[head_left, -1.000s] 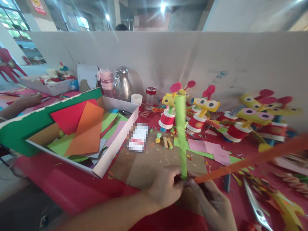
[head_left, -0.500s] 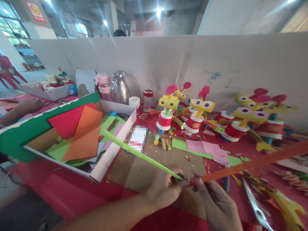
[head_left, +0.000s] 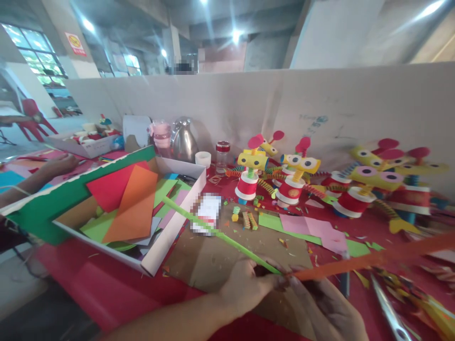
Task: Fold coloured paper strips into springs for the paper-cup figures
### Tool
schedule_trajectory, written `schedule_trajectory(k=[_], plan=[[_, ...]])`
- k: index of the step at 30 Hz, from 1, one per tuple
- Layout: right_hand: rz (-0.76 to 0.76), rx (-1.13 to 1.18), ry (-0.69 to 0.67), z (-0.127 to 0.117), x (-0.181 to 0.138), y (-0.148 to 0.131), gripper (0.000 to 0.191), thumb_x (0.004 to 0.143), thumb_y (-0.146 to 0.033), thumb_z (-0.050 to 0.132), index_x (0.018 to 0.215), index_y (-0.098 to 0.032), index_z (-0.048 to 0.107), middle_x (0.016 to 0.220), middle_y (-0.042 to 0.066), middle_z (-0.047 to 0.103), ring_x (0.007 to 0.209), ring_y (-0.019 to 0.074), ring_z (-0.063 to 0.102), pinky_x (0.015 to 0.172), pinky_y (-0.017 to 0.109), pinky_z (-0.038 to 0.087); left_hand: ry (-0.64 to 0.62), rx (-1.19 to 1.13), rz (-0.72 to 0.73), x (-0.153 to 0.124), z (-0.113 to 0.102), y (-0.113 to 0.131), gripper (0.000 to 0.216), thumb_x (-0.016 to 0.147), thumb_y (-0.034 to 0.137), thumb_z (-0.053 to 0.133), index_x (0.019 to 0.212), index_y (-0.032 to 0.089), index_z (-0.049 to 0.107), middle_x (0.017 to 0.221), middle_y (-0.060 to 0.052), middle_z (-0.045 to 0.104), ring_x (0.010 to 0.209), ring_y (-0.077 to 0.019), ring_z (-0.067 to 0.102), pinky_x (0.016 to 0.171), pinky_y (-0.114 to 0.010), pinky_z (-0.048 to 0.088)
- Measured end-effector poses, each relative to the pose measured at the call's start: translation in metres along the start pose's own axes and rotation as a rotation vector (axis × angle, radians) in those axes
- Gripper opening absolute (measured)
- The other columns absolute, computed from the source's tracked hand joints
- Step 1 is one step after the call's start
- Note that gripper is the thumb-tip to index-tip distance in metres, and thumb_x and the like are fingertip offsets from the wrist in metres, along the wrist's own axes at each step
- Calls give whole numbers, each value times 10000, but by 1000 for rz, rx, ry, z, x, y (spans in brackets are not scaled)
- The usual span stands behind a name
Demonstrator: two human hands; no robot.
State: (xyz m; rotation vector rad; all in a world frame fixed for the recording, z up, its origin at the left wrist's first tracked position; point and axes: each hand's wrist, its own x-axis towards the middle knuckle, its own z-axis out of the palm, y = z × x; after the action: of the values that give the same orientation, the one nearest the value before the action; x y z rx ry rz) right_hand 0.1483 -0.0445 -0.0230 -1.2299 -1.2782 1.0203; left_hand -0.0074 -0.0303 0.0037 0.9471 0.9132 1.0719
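Note:
My left hand (head_left: 245, 286) pinches the near end of a long, light green paper strip (head_left: 227, 240), which slants up and left over a brown cardboard sheet (head_left: 192, 263). Between the fingers of my right hand (head_left: 320, 303) is the end of an orange paper strip (head_left: 373, 258) that stretches off to the right. The two strip ends meet where my fingertips touch; the exact joint is covered by the fingers. Small folded paper springs (head_left: 250, 220) and paper scraps lie on the cardboard just beyond my hands.
An open box (head_left: 149, 260) of coloured paper stands at left. Paper-cup figures (head_left: 247, 185) line the back by the white partition. Scissors (head_left: 389, 308) lie at right. A jug (head_left: 185, 141), a glass jar (head_left: 222, 156) and another person's arm (head_left: 46, 175) are farther off.
The whole view has shifted, so objects sit slightly lower and to the right. Both hands still hold the two strips with their ends together.

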Motion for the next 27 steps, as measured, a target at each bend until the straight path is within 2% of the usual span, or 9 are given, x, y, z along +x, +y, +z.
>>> schedule_trajectory(k=[3,7,10,13,19,22,27], plan=[[-11,-44,-53,0,-1,-4,293,719,-375,726,963,-214,725,978,81,751,895,260,712,775,276,580,-7,-32,12,1,-1,0,147,641,275,761,720,170,695,650,0,640,661,-139,591,702,-291,452],[36,-66,37,0,1,-12,283,722,-428,704,896,-204,720,866,74,760,766,241,726,647,241,592,-8,-40,-19,1,-1,1,139,686,299,717,689,167,671,647,-6,637,667,-140,591,707,-293,442],[32,-67,68,2,2,-14,291,724,-457,690,861,-201,711,823,74,757,728,234,724,605,228,587,4,-40,-27,1,-1,2,156,638,284,755,680,167,659,640,-2,637,661,-142,586,690,-286,426],[5,-79,36,3,2,-9,254,734,-432,690,845,-204,704,830,76,754,737,234,722,623,236,586,22,11,5,2,-2,2,169,586,238,790,653,171,650,621,16,610,652,-131,555,656,-265,399],[-101,-94,-57,4,2,1,267,748,-367,689,960,-204,697,1020,107,733,921,269,699,799,319,570,72,79,28,2,-3,4,125,601,190,763,668,167,659,635,21,590,663,-127,521,648,-257,376],[-113,-115,-33,4,4,1,282,754,-387,675,957,-193,707,1004,117,735,929,278,695,785,325,571,56,102,44,2,-2,2,89,626,152,720,687,171,659,640,24,581,671,-125,515,653,-254,372],[-144,-224,-3,2,8,9,268,732,-400,676,885,-185,723,923,105,749,812,255,714,703,285,576,61,97,26,4,-3,-2,108,632,96,664,704,172,634,632,29,564,657,-122,516,643,-251,375]])
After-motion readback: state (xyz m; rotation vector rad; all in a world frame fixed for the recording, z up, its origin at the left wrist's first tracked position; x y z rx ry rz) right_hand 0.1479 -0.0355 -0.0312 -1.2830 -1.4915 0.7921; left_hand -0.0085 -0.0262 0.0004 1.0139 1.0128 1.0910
